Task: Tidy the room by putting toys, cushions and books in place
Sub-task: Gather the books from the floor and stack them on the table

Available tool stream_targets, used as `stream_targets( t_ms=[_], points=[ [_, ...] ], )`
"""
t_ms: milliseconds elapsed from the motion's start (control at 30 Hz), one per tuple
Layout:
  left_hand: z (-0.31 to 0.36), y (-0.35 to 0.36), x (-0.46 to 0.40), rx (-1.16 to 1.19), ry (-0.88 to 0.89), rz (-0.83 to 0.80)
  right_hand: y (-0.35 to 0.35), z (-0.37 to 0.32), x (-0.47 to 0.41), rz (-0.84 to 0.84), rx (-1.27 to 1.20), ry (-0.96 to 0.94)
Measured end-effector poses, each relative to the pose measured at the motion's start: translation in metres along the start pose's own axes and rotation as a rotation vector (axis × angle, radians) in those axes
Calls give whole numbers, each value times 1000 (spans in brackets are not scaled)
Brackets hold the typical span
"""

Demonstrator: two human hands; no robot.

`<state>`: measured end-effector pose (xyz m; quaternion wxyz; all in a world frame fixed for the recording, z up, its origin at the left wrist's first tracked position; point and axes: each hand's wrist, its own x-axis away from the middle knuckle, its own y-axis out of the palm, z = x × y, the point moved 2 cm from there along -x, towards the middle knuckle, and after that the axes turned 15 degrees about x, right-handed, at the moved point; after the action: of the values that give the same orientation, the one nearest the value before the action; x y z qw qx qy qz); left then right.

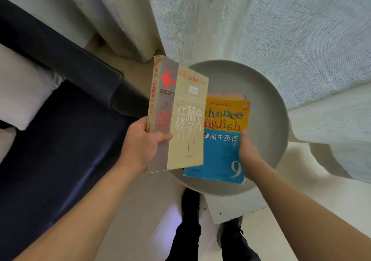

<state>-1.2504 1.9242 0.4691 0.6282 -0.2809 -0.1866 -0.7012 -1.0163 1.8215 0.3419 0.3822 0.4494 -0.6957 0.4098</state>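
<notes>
Our left hand (pixel 143 142) grips thick beige paperback (pixel 180 116) by near spine: stiff, weighty. Right hand (pixel 248 152), fingers flat, rests on thin floppy English textbook (pixel 220 140) on round table (pixel 267 108).

The round grey worktop (pixel 267 100) lies bare along its far and right rim. Pale curtains (pixel 281 30) hang close behind it, a dark blue sofa (pixel 70 110) borders its left, and a blue-and-orange textbook (pixel 220 150) covers its near middle.

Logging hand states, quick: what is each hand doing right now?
Left hand: grips the beige book, thumb over its cover.
Right hand: fingers rest on the blue English textbook; grip cannot be told.
</notes>
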Motion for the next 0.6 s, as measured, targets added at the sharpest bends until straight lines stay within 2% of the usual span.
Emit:
stream_targets(
  t_ms=[167, 333, 433, 500, 600],
  points=[
    [-8, 41, -1, 186, -170, -134, -14, -18, 3, -41, -126, 7],
    [-56, 77, -18, 262, -339, -206, -29, -18, -7, -89, -151, 4],
    [-93, 86, -27, 162, -373, -170, -33, -14, -7, -101, -67, -1],
    [-109, 87, -32, -2, -320, -179, -30, -11, -6, -113, 18, -35],
    [-116, 87, -36, -99, -248, -163, -24, -10, -3, -57, 82, -58]
  ],
)
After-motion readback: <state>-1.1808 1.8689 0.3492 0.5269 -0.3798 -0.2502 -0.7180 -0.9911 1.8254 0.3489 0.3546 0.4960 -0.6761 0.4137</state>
